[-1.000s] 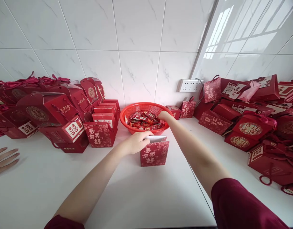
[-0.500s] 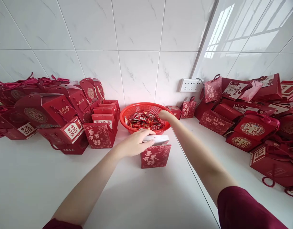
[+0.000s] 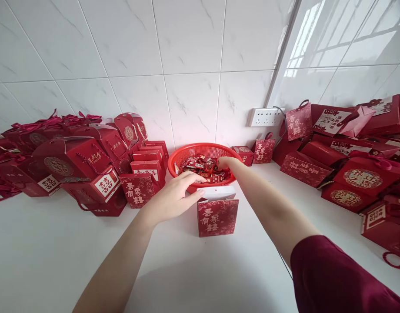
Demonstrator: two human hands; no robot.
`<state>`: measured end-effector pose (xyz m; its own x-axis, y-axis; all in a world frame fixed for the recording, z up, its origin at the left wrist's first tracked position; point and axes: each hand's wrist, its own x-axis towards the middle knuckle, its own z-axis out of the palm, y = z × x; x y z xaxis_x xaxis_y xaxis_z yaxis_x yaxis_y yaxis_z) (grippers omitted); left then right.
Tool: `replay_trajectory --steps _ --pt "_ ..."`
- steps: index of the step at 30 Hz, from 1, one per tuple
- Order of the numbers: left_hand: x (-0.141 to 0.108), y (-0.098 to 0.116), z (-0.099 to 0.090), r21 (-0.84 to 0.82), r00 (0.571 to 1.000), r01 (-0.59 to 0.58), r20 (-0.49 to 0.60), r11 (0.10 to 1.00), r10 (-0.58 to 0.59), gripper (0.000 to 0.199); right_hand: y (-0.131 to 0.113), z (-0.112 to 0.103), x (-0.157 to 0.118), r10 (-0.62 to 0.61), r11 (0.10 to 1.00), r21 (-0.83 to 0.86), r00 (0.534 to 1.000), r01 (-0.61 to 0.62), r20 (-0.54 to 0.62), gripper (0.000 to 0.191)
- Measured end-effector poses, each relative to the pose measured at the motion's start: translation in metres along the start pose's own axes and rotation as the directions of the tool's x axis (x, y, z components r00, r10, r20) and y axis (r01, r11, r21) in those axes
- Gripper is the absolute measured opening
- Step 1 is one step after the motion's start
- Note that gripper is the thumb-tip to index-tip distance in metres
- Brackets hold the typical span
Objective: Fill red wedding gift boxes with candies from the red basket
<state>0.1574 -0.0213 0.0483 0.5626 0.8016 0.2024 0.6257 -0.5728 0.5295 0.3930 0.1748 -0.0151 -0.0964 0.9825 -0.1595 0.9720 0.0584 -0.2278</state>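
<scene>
Left fingers point(image 3: 194, 176) shifted leftward; perhaps touching one box point(image 3: 218, 218)

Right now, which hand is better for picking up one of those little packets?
Probably the right hand: it's reaching inside the red basket, by the packets. The left hand is nearer the open box, its thumb and fingers apart.

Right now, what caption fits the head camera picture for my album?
The right hand dips into a red basket of small wrapped packets, the left hand beside an open red box.
</scene>
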Motion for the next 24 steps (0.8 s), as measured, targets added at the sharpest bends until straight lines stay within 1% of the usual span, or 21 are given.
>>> replay_trajectory --steps 2,4,6,8,9,10,11,12,13,14,15,17,19,21,24 --pt "0.001 -0.001 0.0 0.008 1.0 -0.014 -0.012 1.0 0.014 0.028 0.0 -0.004 -0.009 -0.022 0.998 0.059 0.999 0.025 -0.048 0.032" --pt "0.004 -0.003 0.001 0.01 0.997 -0.046 -0.056 0.999 0.046 0.025 0.003 -0.009 -0.026 -0.066 0.987 0.134 0.989 0.084 -0.132 0.033" --pt "0.008 -0.004 0.004 -0.005 0.989 -0.063 -0.133 0.998 0.062 0.022 0.007 -0.015 -0.055 -0.127 0.963 0.206 0.964 0.176 -0.233 0.036" --pt "0.012 -0.005 0.008 -0.042 0.971 -0.054 -0.236 0.998 0.042 0.018 0.009 -0.019 -0.092 -0.209 0.912 0.285 0.933 0.293 -0.292 0.036" --pt "0.013 -0.004 0.009 -0.068 0.96 -0.049 -0.28 0.996 0.028 0.018 0.009 -0.02 -0.112 -0.282 0.853 0.352 0.907 0.386 -0.312 0.033" --pt "0.014 -0.003 0.01 -0.095 0.951 -0.05 -0.308 0.994 0.019 0.02 0.008 -0.021 -0.132 -0.379 0.663 0.533 0.85 0.525 -0.366 0.032" --pt "0.014 -0.001 0.011 -0.123 0.948 -0.06 -0.318 0.991 0.018 0.022 0.006 -0.022 -0.151 -0.45 0.47 0.655 0.799 0.591 -0.399 0.033" --pt "0.014 0.002 0.012 -0.146 0.951 -0.078 -0.308 0.986 0.029 0.023 0.003 -0.021 -0.168 -0.48 0.346 0.715 0.77 0.607 -0.421 0.03" --pt "0.013 0.005 0.012 -0.16 0.956 -0.106 -0.288 0.981 0.056 0.023 0.0 -0.02 -0.183 -0.498 0.258 0.759 0.756 0.597 -0.425 0.026" --pt "0.012 0.008 0.013 -0.166 0.96 -0.134 -0.268 0.977 0.086 0.02 -0.003 -0.019 -0.195 -0.505 0.185 0.8 0.753 0.571 -0.421 0.024" --pt "0.011 0.011 0.013 -0.164 0.961 -0.161 -0.253 0.973 0.116 0.017 -0.007 -0.018 -0.203 -0.504 0.141 0.83 0.76 0.54 -0.41 0.022" --pt "0.008 0.016 0.013 -0.154 0.96 -0.192 -0.236 0.969 0.153 0.018 -0.012 -0.016 -0.213 -0.5 0.094 0.864 0.774 0.494 -0.388 0.02" --pt "0.004 0.019 0.012 -0.175 0.963 -0.2 -0.218 0.964 0.16 0.021 -0.014 -0.015 -0.215 -0.506 0.086 0.871 0.775 0.483 -0.379 0.019" --pt "0.002 0.02 0.01 -0.256 0.969 -0.21 -0.182 0.943 0.167 0.024 -0.014 -0.016 -0.216 -0.525 0.081 0.875 0.767 0.477 -0.369 0.017" --pt "-0.001 0.019 0.006 -0.444 0.976 -0.215 -0.135 0.87 0.172 0.025 -0.014 -0.02 -0.219 -0.573 0.058 0.893 0.747 0.447 -0.337 0.016"
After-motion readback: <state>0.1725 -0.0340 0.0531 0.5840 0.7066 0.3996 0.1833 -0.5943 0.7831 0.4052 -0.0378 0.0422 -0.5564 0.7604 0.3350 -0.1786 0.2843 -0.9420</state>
